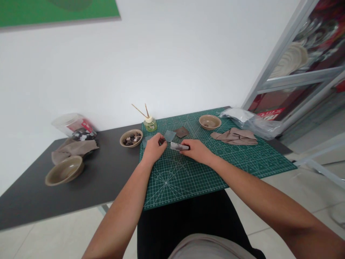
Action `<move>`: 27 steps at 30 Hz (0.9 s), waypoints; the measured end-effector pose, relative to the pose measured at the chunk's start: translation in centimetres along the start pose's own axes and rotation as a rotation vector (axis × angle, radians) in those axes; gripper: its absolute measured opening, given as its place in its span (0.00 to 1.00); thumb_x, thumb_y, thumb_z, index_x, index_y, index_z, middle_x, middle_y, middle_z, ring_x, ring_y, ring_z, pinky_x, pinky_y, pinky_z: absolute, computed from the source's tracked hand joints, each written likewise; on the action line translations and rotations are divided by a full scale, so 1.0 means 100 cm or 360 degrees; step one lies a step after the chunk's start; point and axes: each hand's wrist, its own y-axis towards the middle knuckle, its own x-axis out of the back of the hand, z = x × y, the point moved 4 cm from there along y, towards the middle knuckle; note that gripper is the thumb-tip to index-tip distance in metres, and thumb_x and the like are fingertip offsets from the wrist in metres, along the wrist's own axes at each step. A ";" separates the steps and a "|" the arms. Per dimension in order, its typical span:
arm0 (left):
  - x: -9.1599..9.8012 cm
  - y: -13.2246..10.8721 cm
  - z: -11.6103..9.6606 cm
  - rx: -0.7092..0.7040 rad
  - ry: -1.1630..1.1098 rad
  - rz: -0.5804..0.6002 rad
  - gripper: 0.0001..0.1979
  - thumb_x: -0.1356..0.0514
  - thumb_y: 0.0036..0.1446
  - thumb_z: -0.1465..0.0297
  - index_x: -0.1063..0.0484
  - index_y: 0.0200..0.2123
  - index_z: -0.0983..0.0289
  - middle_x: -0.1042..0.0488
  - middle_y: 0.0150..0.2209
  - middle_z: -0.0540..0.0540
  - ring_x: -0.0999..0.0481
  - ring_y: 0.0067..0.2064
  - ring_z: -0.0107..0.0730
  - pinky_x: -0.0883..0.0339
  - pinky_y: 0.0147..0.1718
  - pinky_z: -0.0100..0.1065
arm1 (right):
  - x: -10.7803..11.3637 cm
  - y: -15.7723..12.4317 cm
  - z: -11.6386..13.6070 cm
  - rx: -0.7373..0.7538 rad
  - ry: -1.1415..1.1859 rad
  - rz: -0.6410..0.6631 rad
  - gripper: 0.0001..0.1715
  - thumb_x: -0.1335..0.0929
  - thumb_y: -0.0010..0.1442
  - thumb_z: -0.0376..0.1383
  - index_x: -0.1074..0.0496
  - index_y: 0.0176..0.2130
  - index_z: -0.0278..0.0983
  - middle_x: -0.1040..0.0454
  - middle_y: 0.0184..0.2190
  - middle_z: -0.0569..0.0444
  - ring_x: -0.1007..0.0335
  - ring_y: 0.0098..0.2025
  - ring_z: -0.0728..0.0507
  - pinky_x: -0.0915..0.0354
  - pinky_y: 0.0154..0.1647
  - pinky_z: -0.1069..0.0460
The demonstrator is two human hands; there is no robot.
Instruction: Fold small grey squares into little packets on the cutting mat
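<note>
My left hand (154,147) rests on the green cutting mat (242,158), fingers curled around a small dark piece I cannot make out. My right hand (196,150) pinches a small pale rectangular piece with dark marks (176,145) that lies between both hands. Just beyond the hands lie a grey-blue square piece (170,135) and a brown square piece (181,131) flat on the mat.
A bowl of small dark and light pieces (131,138) and a reed diffuser bottle (150,123) stand behind my left hand. An empty tan bowl (210,122), folded cloth (234,136) and plastic bag (250,120) lie right. Another bowl (64,170), cloth and plastic jar (72,126) sit left.
</note>
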 end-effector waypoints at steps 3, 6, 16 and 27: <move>-0.001 0.000 0.000 -0.0015 0.0016 0.0001 0.02 0.42 0.54 0.69 0.33 0.31 0.60 0.29 0.28 0.48 0.32 0.29 0.30 0.42 0.31 0.32 | -0.001 -0.002 0.000 0.0013 -0.0021 0.0033 0.02 0.30 0.55 0.34 0.26 0.32 0.37 0.26 0.29 0.57 0.31 0.34 0.46 0.45 0.34 0.54; -0.001 -0.001 0.000 -0.0014 0.0017 0.0011 0.02 0.42 0.54 0.69 0.33 0.31 0.60 0.28 0.28 0.48 0.32 0.29 0.30 0.42 0.31 0.32 | 0.012 0.001 -0.004 -0.0032 -0.0016 -0.0106 0.04 0.31 0.56 0.34 0.25 0.35 0.38 0.25 0.30 0.57 0.31 0.33 0.46 0.43 0.35 0.53; 0.000 0.000 -0.003 -0.0021 0.0009 0.0069 0.02 0.43 0.54 0.69 0.34 0.31 0.60 0.29 0.28 0.48 0.31 0.30 0.31 0.41 0.32 0.32 | 0.034 0.023 -0.035 -0.0261 -0.0992 -0.0284 0.33 0.44 0.64 0.27 0.46 0.67 0.32 0.31 0.57 0.38 0.32 0.52 0.35 0.35 0.46 0.46; 0.000 -0.001 -0.004 -0.0046 0.0004 0.0127 0.02 0.43 0.54 0.69 0.34 0.31 0.60 0.29 0.29 0.48 0.31 0.31 0.31 0.41 0.32 0.32 | 0.020 0.039 -0.042 -0.0349 -0.1244 -0.0019 0.26 0.46 0.67 0.32 0.33 0.58 0.38 0.32 0.56 0.38 0.37 0.54 0.33 0.37 0.47 0.43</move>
